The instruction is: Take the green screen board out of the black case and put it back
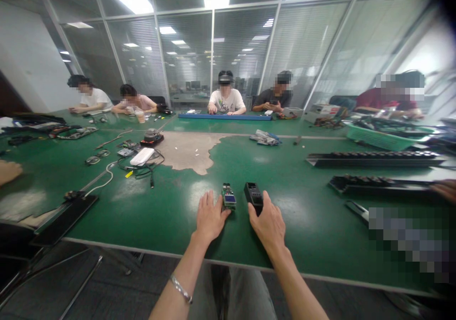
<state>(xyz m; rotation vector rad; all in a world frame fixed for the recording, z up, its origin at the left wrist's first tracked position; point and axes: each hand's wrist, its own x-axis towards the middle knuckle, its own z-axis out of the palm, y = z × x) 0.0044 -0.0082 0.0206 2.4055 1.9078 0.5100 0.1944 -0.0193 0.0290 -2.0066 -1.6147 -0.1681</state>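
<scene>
While a white device (142, 156) with its cables lies well apart on the left of the green worktop (142, 220), the parts in hand sit centrally, near the front edge. The left hand (210, 219) is spread, its thumb at the lower edge of a circuit board (229, 199) bearing a small display. Good handling here would mean keeping to the board's edges, with no pressure on the display or exposed components. A gap separates it from a black casing (253, 194), recessed on its upper face. The right hand (270, 221) pinches the casing's near end between thumb and forefinger; how firmly cannot be told. A light grip on the side walls should steady it and leave the recesses uncovered. Farther right, well apart, lie black strips (377, 160)
</scene>
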